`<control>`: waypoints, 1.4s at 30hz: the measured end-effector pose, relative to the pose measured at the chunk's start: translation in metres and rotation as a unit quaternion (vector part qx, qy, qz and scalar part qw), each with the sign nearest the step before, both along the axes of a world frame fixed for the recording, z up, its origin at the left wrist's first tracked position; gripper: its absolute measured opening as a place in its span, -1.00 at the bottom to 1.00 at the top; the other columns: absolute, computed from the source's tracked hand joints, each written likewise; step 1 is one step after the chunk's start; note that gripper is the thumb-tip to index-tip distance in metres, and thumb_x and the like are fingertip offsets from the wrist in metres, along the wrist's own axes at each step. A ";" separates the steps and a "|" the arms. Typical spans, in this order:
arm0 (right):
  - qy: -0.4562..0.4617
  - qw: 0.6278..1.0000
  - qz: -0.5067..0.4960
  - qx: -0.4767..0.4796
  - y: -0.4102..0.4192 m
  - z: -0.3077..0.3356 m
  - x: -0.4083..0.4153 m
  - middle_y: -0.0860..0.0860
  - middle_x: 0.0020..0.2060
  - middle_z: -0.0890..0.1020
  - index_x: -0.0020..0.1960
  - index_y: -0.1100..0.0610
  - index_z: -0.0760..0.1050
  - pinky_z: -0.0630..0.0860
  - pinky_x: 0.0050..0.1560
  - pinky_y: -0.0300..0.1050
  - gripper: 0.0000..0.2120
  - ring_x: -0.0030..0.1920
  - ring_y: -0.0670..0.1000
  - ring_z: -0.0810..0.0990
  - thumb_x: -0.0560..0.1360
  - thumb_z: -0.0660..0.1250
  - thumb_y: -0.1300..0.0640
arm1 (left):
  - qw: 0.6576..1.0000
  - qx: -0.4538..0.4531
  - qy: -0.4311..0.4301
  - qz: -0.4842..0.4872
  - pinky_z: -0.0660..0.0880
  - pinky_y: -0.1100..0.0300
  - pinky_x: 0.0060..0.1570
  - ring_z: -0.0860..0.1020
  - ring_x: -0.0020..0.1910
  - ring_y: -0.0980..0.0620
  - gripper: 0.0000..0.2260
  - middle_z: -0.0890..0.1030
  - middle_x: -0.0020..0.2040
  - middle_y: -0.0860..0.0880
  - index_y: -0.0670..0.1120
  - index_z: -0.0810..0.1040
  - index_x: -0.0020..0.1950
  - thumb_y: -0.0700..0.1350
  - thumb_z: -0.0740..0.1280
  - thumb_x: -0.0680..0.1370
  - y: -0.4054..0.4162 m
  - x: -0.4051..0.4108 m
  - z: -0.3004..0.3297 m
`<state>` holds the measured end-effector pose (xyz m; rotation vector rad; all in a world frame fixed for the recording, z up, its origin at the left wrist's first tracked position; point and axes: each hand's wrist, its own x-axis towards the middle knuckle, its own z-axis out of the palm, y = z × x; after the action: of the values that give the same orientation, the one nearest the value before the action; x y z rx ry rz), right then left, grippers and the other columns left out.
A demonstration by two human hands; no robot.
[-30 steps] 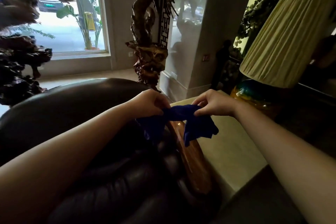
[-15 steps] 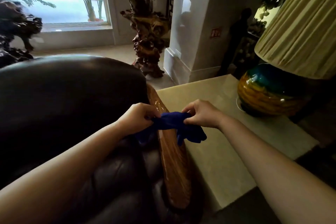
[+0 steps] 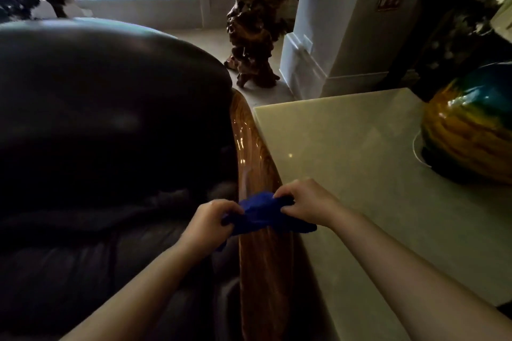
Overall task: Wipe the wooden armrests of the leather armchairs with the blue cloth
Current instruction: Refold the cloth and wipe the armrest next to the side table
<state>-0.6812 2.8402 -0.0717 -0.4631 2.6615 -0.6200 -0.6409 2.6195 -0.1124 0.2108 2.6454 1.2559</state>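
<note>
A dark leather armchair (image 3: 110, 124) fills the left half of the view. Its glossy wooden armrest (image 3: 249, 147) runs along the chair's right side, from the back down toward me. The blue cloth (image 3: 259, 214) lies bunched across the armrest's middle. My left hand (image 3: 210, 221) grips the cloth's left end on the leather side. My right hand (image 3: 304, 202) pinches its right end on the table side. Part of the cloth hangs off the armrest's right edge.
A pale stone-topped side table (image 3: 360, 174) stands right beside the armrest. A round blue and yellow lamp base (image 3: 468, 124) sits at its far right. A carved root sculpture (image 3: 255, 22) and a white pillar (image 3: 327, 36) stand behind, on the floor.
The view has tilted down and moved closer. Both hands with the cloth have slid along the armrest toward me, now lower on its length.
</note>
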 end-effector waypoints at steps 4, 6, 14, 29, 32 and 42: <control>-0.023 0.993 -0.113 -0.019 0.011 -0.072 0.011 -0.06 0.09 0.62 0.13 -0.07 0.53 0.51 -0.01 -0.13 -0.69 0.06 -0.04 0.57 0.39 0.38 0.02 | 0.998 0.010 -0.055 0.000 0.50 0.41 -0.14 0.59 -0.06 0.10 -0.77 0.61 -0.04 0.06 0.00 0.57 0.05 -0.22 0.36 0.44 0.013 0.003 -0.052; -0.010 0.981 -0.187 -0.055 0.014 -0.103 0.021 -0.02 0.24 0.53 0.25 -0.05 0.45 0.46 0.13 -0.09 -0.59 0.21 0.01 0.49 0.41 0.37 -0.03 | 0.997 0.022 -0.046 0.050 0.53 0.17 0.07 0.56 0.05 0.08 -0.73 0.60 0.10 0.00 -0.01 0.51 0.17 -0.16 0.33 0.48 0.017 0.007 -0.070; 0.208 0.932 -0.291 -0.057 -0.033 -0.171 0.080 0.16 0.49 -0.04 0.50 0.05 -0.04 0.16 0.38 0.25 -0.34 0.48 0.17 -0.01 0.51 0.01 -0.21 | 0.969 0.030 -0.019 0.243 -0.17 0.09 0.43 -0.29 0.45 0.20 -0.46 -0.32 0.46 0.17 0.14 -0.26 0.43 0.15 -0.02 0.57 0.050 0.048 -0.144; 0.205 0.931 -0.301 -0.009 -0.054 -0.220 0.008 0.24 0.49 0.05 0.50 -0.02 -0.16 0.47 0.20 0.23 -0.23 0.43 0.25 0.22 0.44 -0.02 -0.36 | 0.950 0.163 -0.055 0.260 0.26 0.44 0.09 0.32 0.19 0.43 -0.43 0.24 0.40 0.21 0.47 -0.16 0.29 0.37 0.07 0.39 0.070 -0.017 -0.187; 0.219 0.936 -0.277 -0.004 -0.054 -0.210 -0.040 0.26 0.49 0.07 0.50 -0.04 -0.17 0.45 0.18 0.19 -0.23 0.42 0.26 0.24 0.43 -0.01 -0.36 | 0.952 0.185 -0.024 0.242 0.26 0.25 0.26 0.29 0.36 0.17 -0.32 0.23 0.48 0.06 0.24 -0.10 0.45 0.32 0.13 0.42 0.065 -0.063 -0.184; 0.233 0.956 -0.159 -0.077 -0.039 -0.199 -0.066 0.03 0.48 -0.26 0.47 -0.17 -0.17 0.09 0.43 0.26 -0.43 0.51 0.07 -0.17 0.53 -0.02 -0.20 | 0.983 0.070 0.133 0.106 -0.32 0.23 0.33 -0.40 0.44 0.16 -0.41 -0.49 0.40 0.26 0.29 -0.30 0.40 0.08 0.06 0.57 0.055 -0.089 -0.172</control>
<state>-0.7470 2.8015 -0.2704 -0.2426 3.1873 -0.9133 -0.7299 2.6748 -0.2839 0.1274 2.8677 1.5860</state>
